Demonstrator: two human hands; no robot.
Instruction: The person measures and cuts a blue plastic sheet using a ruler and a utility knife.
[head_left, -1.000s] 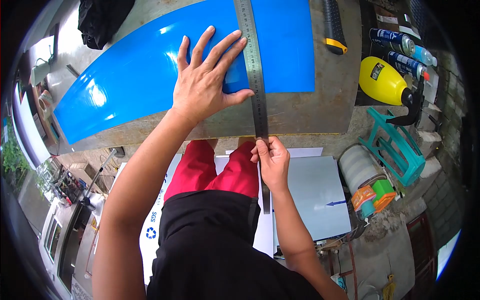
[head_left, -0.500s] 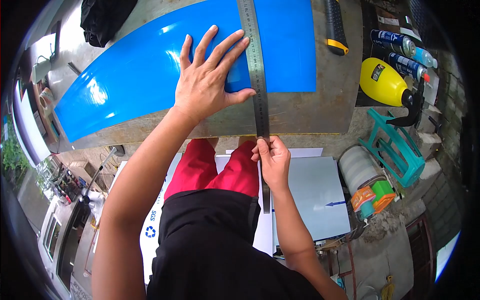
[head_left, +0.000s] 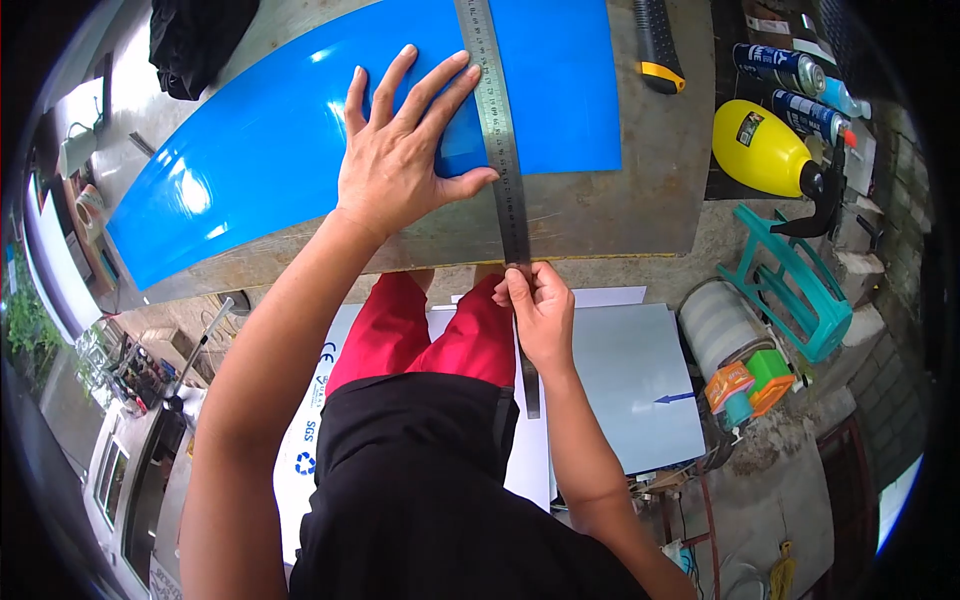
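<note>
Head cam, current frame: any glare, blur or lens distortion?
Head view: white glare patches on the blue sheet, strongest toward the picture's left; head view: left hand and right hand show no obvious motion blur; head view: ruler digits tiny; head view: fisheye bowing, black corners.

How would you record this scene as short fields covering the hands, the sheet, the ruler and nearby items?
Left hand: spread on the blue sheet, thumb at the ruler
Right hand: holding the ruler just past the edge of the table
Ruler: metal, lying across the sheet
Right of sheet: black-and-yellow tool, yellow bottle
Beside the table: turquoise stool
</note>
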